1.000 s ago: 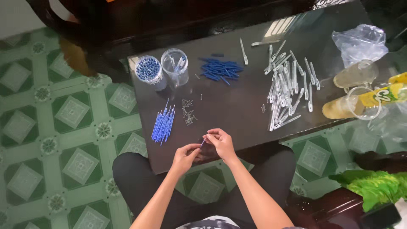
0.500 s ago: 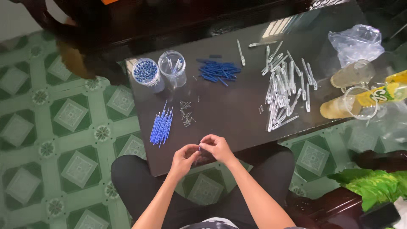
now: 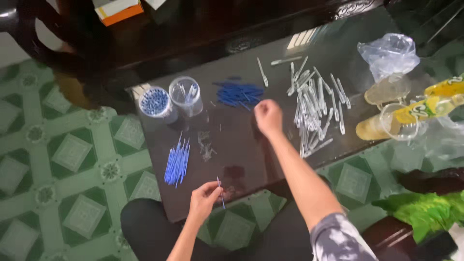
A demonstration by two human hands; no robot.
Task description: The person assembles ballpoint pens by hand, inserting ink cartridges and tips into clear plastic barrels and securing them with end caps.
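Observation:
My left hand (image 3: 204, 199) pinches a thin blue refill stick (image 3: 220, 191) at the near edge of the dark glass table (image 3: 241, 140). My right hand (image 3: 268, 117) reaches out over the middle of the table, fingers curled, between a loose pile of blue refills (image 3: 239, 93) and a spread of clear pen tubes (image 3: 314, 111). Whether it holds anything I cannot see. A neat bundle of blue sticks (image 3: 177, 162) lies left of my left hand. Small metal springs (image 3: 206, 145) are scattered near it.
Two clear round cups (image 3: 170, 99) stand at the table's back left, one full of blue parts. A clear plastic bag (image 3: 389, 54), a glass mug (image 3: 398, 121) and a yellow bottle (image 3: 432, 104) sit at the right. Green patterned floor tiles (image 3: 58, 159) surround the table.
My hands were together at the near edge. Now they have parted: the right hand has gone forward to the middle of the table, and the left stays near the edge with a blue stick.

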